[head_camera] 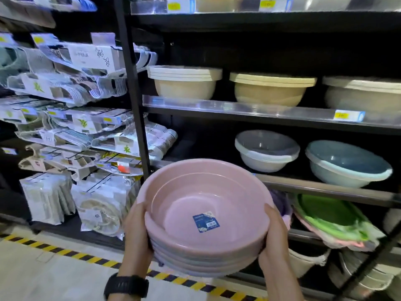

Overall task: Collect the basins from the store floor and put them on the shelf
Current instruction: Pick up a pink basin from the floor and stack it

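Collected: pink basins (195,209), stack clasped at each side by left hand (136,233) and right hand (275,237), fingers curled round it. Not yet placed; shelf (325,187) shows space beside grey basins (267,151).

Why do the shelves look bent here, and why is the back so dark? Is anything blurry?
Head view: the wide lens bows the upright; the recesses fall into shadow while the clear shelf-edge strip catches glare; the hanging packets at left smear with motion blur; the pink basin stack between the left hand and right hand looks fairly sharp.
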